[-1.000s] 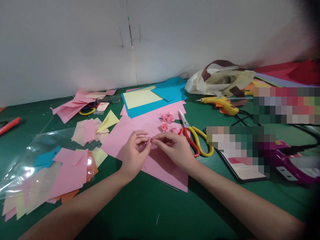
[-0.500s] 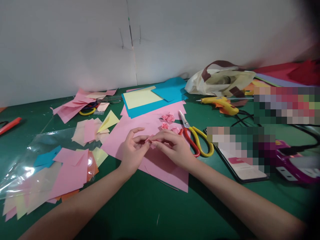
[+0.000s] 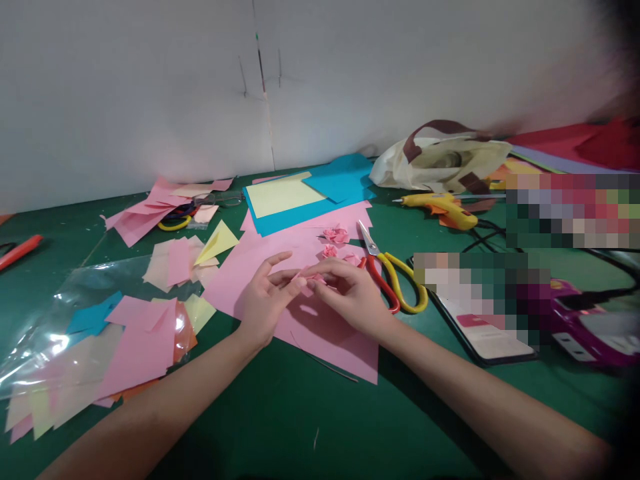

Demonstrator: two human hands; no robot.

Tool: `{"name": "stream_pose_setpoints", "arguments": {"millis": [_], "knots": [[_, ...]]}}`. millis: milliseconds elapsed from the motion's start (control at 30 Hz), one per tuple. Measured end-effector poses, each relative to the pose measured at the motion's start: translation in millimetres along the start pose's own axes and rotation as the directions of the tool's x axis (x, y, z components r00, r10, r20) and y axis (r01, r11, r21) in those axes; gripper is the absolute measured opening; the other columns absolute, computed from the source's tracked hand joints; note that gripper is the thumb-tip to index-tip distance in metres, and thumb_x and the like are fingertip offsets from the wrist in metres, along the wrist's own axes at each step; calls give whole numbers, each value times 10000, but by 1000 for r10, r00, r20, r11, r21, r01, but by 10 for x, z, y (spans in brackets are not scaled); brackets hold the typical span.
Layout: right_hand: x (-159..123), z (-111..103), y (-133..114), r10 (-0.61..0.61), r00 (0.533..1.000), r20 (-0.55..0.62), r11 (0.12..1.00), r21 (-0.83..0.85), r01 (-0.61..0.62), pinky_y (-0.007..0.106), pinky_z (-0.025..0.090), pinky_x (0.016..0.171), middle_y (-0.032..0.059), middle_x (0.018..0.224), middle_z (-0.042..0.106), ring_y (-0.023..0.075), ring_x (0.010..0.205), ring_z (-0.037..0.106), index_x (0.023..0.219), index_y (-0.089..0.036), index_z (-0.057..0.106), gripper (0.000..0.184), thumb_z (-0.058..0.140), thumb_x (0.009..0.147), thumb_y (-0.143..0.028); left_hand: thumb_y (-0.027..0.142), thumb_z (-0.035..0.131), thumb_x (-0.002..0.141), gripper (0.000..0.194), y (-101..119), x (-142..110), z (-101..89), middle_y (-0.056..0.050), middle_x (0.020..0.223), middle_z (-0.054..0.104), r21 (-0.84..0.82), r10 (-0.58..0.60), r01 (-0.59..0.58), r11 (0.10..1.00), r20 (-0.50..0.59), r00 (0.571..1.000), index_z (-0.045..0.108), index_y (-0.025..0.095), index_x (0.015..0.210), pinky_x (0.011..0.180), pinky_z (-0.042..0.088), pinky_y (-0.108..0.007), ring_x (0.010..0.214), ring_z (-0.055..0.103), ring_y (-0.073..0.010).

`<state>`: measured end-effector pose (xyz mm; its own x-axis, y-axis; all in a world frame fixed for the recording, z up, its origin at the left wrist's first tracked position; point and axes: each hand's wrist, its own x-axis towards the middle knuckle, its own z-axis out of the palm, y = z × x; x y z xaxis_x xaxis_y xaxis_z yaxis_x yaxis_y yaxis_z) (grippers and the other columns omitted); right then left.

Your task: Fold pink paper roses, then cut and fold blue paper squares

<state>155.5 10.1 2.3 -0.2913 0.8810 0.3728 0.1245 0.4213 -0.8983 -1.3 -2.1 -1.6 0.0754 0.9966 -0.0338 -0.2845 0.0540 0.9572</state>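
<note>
Between my two hands is a small folded piece of pink paper (image 3: 311, 274), mostly covered by the fingers. My left hand (image 3: 267, 297) pinches its left side between thumb and fingers, with the index finger raised and curved. On its right side, my right hand (image 3: 350, 293) grips it with thumb and bent fingers. Both hands are above a large pink paper sheet (image 3: 345, 357). Just beyond the right hand lie pink paper flowers (image 3: 336, 235). Scissors (image 3: 393, 270) with one red and one yellow handle lie right of them, blades pointing away. A thin wire (image 3: 330, 367) rests along the sheet's near edge.
A clear plastic bag (image 3: 55, 327) with coloured paper pieces lies left. Pink scraps (image 3: 145, 207) and blue and yellow sheets (image 3: 280, 193) are at the back. Rightward are a yellow glue gun (image 3: 440, 207), a cloth bag (image 3: 445, 163), a phone (image 3: 480, 327), a purple power strip (image 3: 585, 333) and black cables.
My fingers have shifted slightly on the pink paper, and a little more of it shows between them. The right hand has turned a bit. Everything else lies as before.
</note>
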Motion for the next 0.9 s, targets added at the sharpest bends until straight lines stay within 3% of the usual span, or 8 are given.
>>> {"name": "stream_pose_setpoints", "arguments": {"millis": [233, 467, 733, 900], "knots": [[-21, 7, 12, 48, 999, 14, 998, 47, -48, 284, 522, 660, 43, 882, 695, 148, 771, 638, 932, -231, 687, 166, 621, 785, -269, 261, 746, 696, 437, -17, -1, -24, -13, 809, 726, -11, -11, 11, 1000, -41, 999, 559, 208, 1088, 787, 488, -315, 741, 671, -158], [-32, 25, -10, 125, 992, 32, 984, 125, -128, 274, 552, 651, 34, 810, 723, 130, 672, 673, 973, -199, 680, 192, 576, 817, -239, 249, 722, 686, 101, -15, 16, 13, -17, 764, 684, 193, 114, -91, 977, -111, 987, 669, 183, 742, 722, 509, -258, 754, 635, -142], [-30, 32, -20, 189, 982, -11, 981, 51, -189, 271, 550, 617, 36, 762, 723, 148, 672, 673, 798, -195, 688, 99, 609, 789, -255, 239, 716, 690, 207, 24, -54, 40, -7, 725, 658, 325, 126, -93, 941, -82, 989, 634, 192, 874, 638, 539, -245, 707, 650, -149], [-16, 18, -3, 138, 989, -51, 985, -97, -143, 248, 499, 561, 15, 671, 703, 134, 610, 638, 765, -189, 685, 125, 570, 808, -215, 247, 726, 677, 241, 67, -87, 87, 0, 675, 656, 338, 105, -71, 938, -85, 991, 616, 194, 885, 574, 536, -245, 641, 644, -151]]}}
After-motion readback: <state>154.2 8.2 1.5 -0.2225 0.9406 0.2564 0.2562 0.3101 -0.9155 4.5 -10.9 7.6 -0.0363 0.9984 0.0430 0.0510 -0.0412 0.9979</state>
